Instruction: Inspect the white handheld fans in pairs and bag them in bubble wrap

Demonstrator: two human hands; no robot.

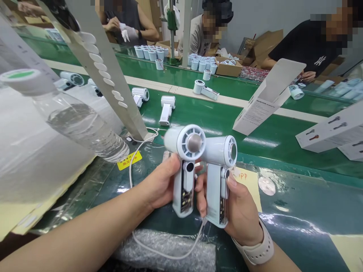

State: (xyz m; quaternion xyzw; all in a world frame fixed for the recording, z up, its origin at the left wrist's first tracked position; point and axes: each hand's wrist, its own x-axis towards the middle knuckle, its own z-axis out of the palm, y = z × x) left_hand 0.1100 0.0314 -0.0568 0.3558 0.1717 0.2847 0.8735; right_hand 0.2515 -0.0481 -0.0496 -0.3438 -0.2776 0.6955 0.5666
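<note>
My left hand (163, 177) is closed around the handle of a pale blue handheld fan (184, 189), whose round head shows a ribbed grille with a silver centre. In my right hand (241, 204) is a second pale blue handheld fan (214, 190), held upright close beside the first. Their heads touch or overlap in view. Both handles have an open side with circuit parts showing. A white cable (181, 257) runs up to the base of the fan in my right hand. Some fingers of my left hand are hidden behind its fan.
Other fans (168, 109) lie on the green conveyor belt (224, 117). A white open box (256, 111) stands at the right. A water bottle (82, 121) and a grey metal post (113, 75) are at the left. Bubble wrap (167, 249) lies in front. Several people work across the belt.
</note>
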